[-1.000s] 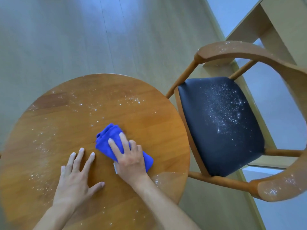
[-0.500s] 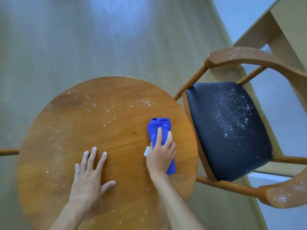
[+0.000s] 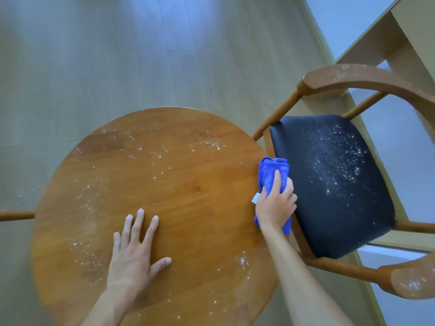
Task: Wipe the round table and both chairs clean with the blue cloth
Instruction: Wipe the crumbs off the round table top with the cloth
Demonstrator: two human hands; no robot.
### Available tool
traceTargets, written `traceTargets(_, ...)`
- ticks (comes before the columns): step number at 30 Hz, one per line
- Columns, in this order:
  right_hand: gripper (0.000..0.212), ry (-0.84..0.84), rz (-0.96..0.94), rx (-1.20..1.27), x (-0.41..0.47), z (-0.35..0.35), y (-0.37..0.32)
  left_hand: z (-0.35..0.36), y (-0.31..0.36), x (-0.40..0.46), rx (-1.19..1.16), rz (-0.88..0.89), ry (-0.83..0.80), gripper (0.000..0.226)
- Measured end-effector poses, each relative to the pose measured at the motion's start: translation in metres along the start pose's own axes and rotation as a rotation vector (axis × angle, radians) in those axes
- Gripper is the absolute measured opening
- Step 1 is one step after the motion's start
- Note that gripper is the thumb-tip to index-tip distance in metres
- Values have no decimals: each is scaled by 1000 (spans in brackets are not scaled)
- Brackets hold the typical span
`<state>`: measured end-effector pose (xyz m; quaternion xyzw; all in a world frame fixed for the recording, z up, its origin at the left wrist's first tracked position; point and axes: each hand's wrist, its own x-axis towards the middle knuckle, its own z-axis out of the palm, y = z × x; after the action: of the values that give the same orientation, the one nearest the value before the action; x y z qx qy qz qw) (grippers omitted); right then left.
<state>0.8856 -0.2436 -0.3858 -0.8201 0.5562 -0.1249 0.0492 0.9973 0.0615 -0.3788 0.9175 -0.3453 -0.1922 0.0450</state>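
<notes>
A round wooden table [image 3: 183, 184] fills the lower middle of the view, dotted with white powder at its far, left and near-right parts. My right hand [image 3: 275, 203] grips the folded blue cloth [image 3: 270, 170] at the table's right edge, where the cloth hangs partly over the rim. My left hand [image 3: 134, 252] rests flat on the tabletop, fingers spread. To the right stands a wooden chair with a black seat [image 3: 334, 184] speckled with white powder. Its curved armrest [image 3: 367, 78] is dusty too.
A wooden rail of another piece of furniture [image 3: 16, 215] pokes in at the left, behind the table. A pale wooden desk or shelf [image 3: 386, 38] stands at the upper right beside the chair. Light wooden floor [image 3: 117, 55] lies beyond the table.
My right hand has swept the blue cloth from the table's middle rightward to its right edge. The left hand stays flat on the table. The view has shifted slightly.
</notes>
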Motion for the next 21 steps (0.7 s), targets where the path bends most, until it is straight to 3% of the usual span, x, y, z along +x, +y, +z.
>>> traceTargets(3, 64, 12, 29, 47, -32, 2, -58, -1, -2, 0, -5, 4, -3, 111)
traceTargets(6, 61, -116, -288, 83, -90, -7, -95, -3, -3, 0, -16, 2, -18, 111)
traceTargets(10, 58, -224, -767, 166, -114, -18, -50, -7, -1, 1, -22, -26, -52, 110)
traceTargets(12, 60, -214, -861, 124, -100, -21, -2, -10, 1, 1, -37, -41, -64, 109)
traceTargets(14, 60, -157, -733, 60, -85, -27, 41, -12, 5, 0, -69, -61, -103, 107)
traceTargets(16, 55, -90, -404, 23, -77, -33, 61, -15, 7, -1, -84, -69, -104, 106)
traceTargets(19, 58, -4, 76, 39, -92, -28, 36, -18, 7, -2, -84, -80, -126, 105)
traceTargets(21, 59, 7, 176, 54, -116, -25, -1, -20, 8, -2, -88, -86, -134, 104)
